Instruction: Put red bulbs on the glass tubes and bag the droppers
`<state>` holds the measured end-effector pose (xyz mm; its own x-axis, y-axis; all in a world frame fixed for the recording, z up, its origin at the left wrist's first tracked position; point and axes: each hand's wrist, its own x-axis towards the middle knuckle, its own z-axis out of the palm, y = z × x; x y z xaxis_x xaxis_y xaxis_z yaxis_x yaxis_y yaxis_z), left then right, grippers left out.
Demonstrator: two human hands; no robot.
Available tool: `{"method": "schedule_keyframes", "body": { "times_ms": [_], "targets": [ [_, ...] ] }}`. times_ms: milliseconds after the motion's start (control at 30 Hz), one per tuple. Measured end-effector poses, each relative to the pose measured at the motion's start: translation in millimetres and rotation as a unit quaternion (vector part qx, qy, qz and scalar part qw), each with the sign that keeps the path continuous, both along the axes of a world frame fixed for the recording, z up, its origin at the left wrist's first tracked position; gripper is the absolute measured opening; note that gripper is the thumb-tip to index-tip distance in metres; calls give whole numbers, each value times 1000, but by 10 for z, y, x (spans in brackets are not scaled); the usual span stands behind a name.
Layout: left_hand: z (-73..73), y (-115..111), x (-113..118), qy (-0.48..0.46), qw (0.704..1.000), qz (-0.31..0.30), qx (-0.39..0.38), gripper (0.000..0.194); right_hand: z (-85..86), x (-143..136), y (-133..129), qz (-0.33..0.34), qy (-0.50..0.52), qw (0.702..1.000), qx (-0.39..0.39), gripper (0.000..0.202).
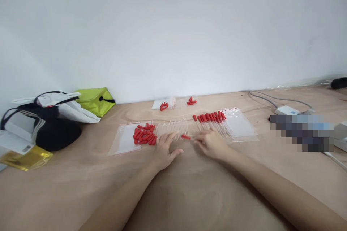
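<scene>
My left hand rests on the table with thumb and fingers apart, its fingertips at a row of thin clear glass tubes. To its left, loose red rubber bulbs are heaped on a clear zip bag. A single red bulb points out leftwards in front of my right hand. The right fingers are pinched, seemingly on the slim tube of that dropper, though motion smears them. Just beyond the right hand lie droppers with red bulbs fitted, side by side, overlapping another clear zip bag.
Small groups of red bulbs lie on bags near the wall. At left are a black bag, a lime-green bag and a gold package. A white power strip with grey cables and a pixelated area are at right.
</scene>
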<state>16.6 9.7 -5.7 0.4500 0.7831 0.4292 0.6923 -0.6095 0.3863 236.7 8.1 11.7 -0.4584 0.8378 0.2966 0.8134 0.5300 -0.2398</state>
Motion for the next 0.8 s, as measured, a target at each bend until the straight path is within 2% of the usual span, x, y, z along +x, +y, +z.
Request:
{"method": "schedule_keyframes", "body": {
  "times_ms": [67,133,233,533,667,800],
  "targets": [
    [-10,2,13,-6,999,34,0,45,-29,60,153,-134,54,989,-12,25],
    [-4,1,29,10,1000,23,-7,33,-67,81,309,-245,84,966,-16,28],
    [25,-7,47,35,999,-8,-18,21,-120,26,479,-317,74,945,-14,26],
    [40,-21,52,46,998,-15,-29,10,-143,-89,553,-342,35,938,-41,25],
    [52,-18,57,53,998,-19,-22,8,-80,-167,552,-313,39,949,-23,26],
    [55,-24,52,56,998,-21,-18,9,-33,-384,590,-289,17,956,-58,27]
  ]
}}
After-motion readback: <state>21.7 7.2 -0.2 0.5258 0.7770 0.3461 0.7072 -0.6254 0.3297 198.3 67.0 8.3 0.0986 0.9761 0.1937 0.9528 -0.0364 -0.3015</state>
